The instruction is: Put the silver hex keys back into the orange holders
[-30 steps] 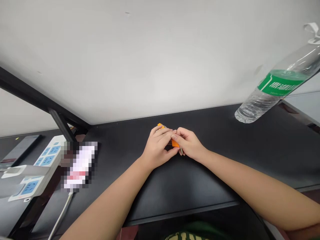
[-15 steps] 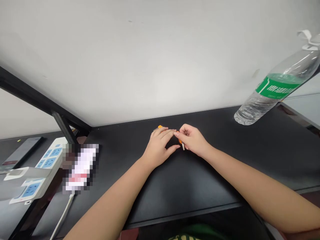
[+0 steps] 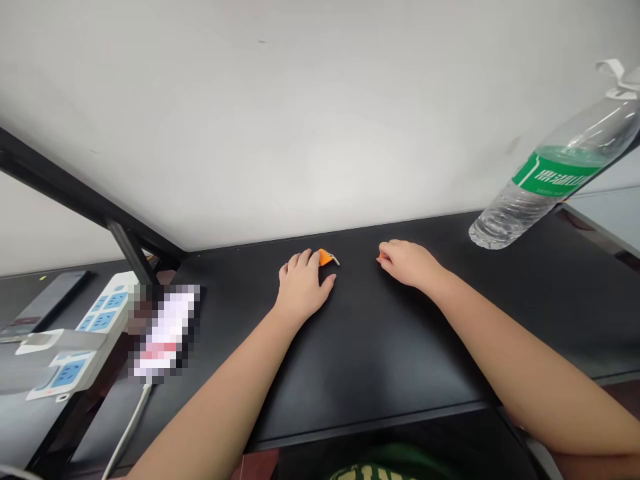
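Observation:
On the black tabletop (image 3: 350, 333), my left hand (image 3: 299, 287) lies with its fingers stretched and the thumb apart. Its fingertips are at the left edge of a small orange piece with thin metal rods (image 3: 326, 257); the fingers hide part of that piece. To the right, my right hand (image 3: 407, 263) is closed in a pinch. A bit of a small orange object (image 3: 381, 256) shows between its thumb and fingers, the remainder being covered. A gap of bare tabletop separates the two hands.
A large water bottle with a green label (image 3: 545, 177) stands at the back right by the wall (image 3: 320, 120). At left are a blurred-out phone-like item (image 3: 167, 330) with a white cable (image 3: 127, 427), a power strip (image 3: 107, 313), a dark phone (image 3: 47, 300) and a black frame bar (image 3: 65, 187).
My hands have moved apart: the right went right with its orange object, the left shifted left. The orange piece with metal rods now shows beside my left fingers.

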Action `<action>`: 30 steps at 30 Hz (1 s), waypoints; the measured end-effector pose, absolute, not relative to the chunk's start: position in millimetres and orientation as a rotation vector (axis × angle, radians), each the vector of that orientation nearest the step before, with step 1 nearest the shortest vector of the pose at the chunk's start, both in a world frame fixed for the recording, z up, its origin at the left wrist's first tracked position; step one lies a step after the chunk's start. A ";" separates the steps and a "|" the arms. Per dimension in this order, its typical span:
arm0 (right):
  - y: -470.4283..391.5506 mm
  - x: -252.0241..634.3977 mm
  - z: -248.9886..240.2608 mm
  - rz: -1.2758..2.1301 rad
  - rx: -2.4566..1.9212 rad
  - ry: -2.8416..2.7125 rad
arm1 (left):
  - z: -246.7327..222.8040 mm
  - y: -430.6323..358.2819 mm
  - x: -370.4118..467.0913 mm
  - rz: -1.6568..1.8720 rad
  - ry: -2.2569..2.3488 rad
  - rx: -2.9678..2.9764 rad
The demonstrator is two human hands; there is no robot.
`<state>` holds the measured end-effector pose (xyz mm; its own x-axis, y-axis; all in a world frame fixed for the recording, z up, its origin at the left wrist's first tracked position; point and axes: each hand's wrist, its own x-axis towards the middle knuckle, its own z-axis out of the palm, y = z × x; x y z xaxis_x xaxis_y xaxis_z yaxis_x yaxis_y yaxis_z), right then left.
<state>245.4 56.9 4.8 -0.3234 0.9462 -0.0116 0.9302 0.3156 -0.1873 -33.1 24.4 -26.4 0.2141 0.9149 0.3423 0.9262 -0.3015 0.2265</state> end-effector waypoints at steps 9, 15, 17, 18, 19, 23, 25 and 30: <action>64.4 254.5 5.6 0.290 -1.863 -2.414 | -18.4 24.3 -33.5 -0.723 -1.743 -2.461; 64.0 257.5 10.1 -0.024 -1.899 -2.223 | -4.5 22.6 -26.9 -0.606 -1.879 -2.508; 60.1 249.9 9.9 0.002 -1.719 -2.167 | -1.0 20.8 -23.2 -0.549 -1.972 -2.498; 57.0 244.0 9.0 0.103 -1.617 -2.159 | -0.2 20.1 -21.5 -0.539 -2.011 -2.478; 53.3 236.9 7.6 0.218 -1.528 -2.173 | 0.0 19.6 -20.1 -0.532 -2.045 -2.446; 36.4 207.3 0.7 0.423 -1.242 -2.368 | -3.5 20.6 -17.2 -0.453 -2.087 -2.382; 30.7 197.3 -2.1 0.461 -1.196 -2.440 | -5.5 22.5 -17.4 -0.458 -2.089 -2.410; 31.1 189.4 -7.5 0.480 -1.168 -2.468 | -5.7 25.6 -16.9 -0.671 -2.158 -2.480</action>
<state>189.4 31.1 -7.5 -0.5896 0.7873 0.1804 0.6622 0.5990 -0.4502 -16.9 25.6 -5.7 0.1030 0.9824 0.1560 0.8974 -0.1594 0.4113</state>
